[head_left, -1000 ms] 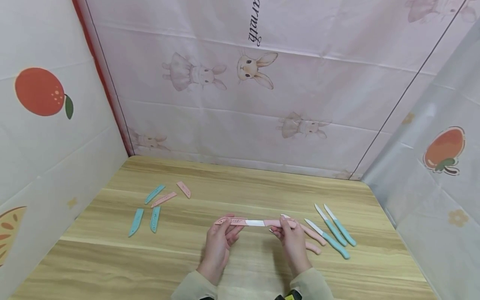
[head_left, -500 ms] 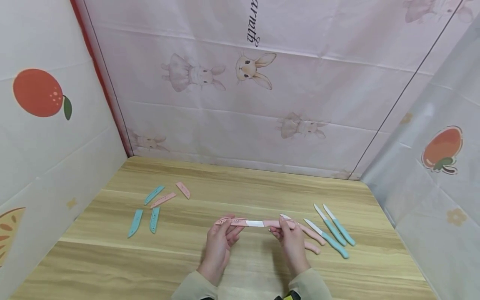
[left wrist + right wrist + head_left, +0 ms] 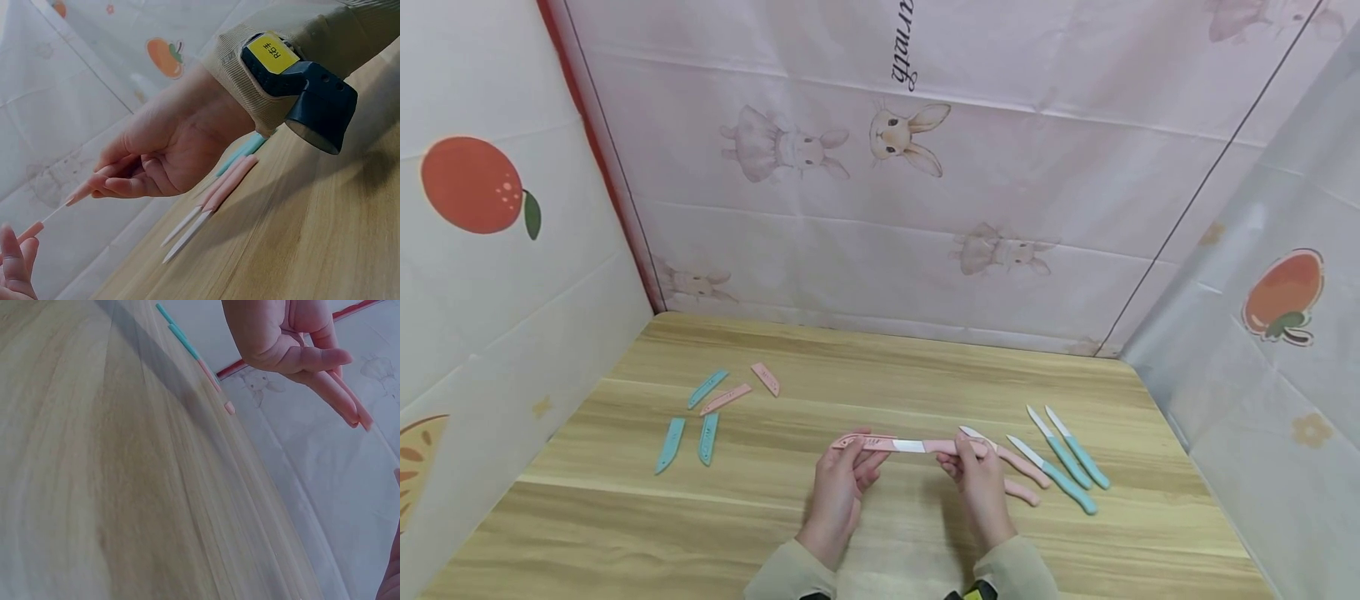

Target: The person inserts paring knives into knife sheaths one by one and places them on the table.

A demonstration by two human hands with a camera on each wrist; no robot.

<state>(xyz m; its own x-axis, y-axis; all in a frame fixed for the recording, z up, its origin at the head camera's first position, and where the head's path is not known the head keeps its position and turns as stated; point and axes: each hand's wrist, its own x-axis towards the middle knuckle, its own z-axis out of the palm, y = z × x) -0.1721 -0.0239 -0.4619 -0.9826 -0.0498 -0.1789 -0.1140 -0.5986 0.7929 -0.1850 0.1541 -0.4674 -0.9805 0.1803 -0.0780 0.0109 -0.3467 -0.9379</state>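
In the head view a pink-handled knife (image 3: 910, 446) is held level above the table, its white blade partly inside a pink sheath (image 3: 874, 442). The left hand (image 3: 836, 492) pinches the sheath between thumb and fingers. By its handle, the knife is gripped in the right hand (image 3: 982, 490). A stretch of bare blade shows between the two hands. The left wrist view shows the right hand (image 3: 172, 134) on the handle, with part of the left hand (image 3: 15, 265) at the lower left edge. In the right wrist view, the left hand (image 3: 300, 347) has the sheath between its fingers.
On the wooden table (image 3: 625, 517), teal sheaths (image 3: 671, 446) and pink sheaths (image 3: 727, 399) lie at the left. Teal-handled knives (image 3: 1070, 489) and pink-handled knives (image 3: 1024, 465) lie at the right, beside and partly behind the right hand. Printed cloth walls (image 3: 820, 250) stand around the table.
The right hand and knife handle have shifted very slightly left in the head view. Both holds are the same, and the bare stretch of blade looks slightly shorter.
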